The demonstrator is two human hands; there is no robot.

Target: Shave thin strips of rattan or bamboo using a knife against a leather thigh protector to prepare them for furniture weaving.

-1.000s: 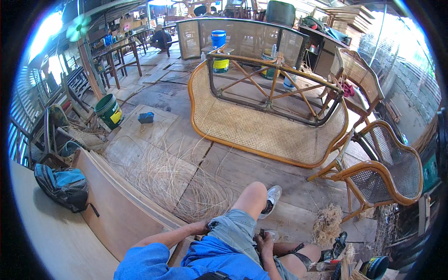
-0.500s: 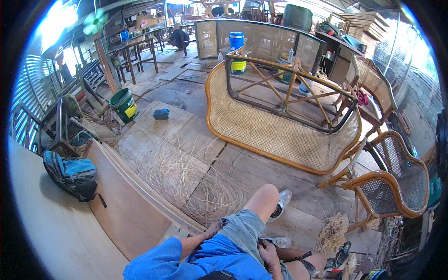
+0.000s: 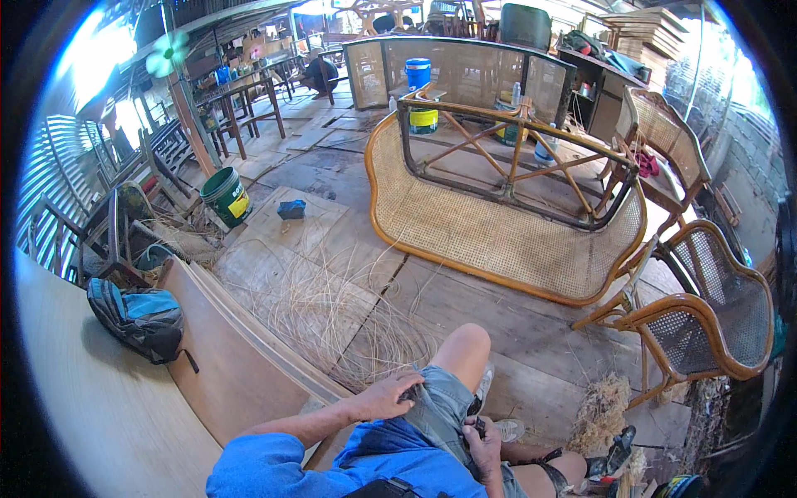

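Two hands curl: left hand [image 3: 387,397] at the shorts [image 3: 442,403], contents unclear; right hand [image 3: 486,449] around a small dark object [image 3: 480,427]. It seems light, best pinched.

Ahead of me spreads a worn floor of grey-brown wooden boards [image 3: 465,300]. On it lies a loose tangle of thin pale strands [image 3: 332,311], with a small blue block-like object [image 3: 291,210] and a dark green round bucket with a yellow patch [image 3: 222,196] beyond. Farther right, a long woven-cane seat with an orange-brown rim [image 3: 490,236] rests there; nearer me stands a curved cane armchair [image 3: 674,336], a shaggy tan fibre heap [image 3: 599,411] near its leg.
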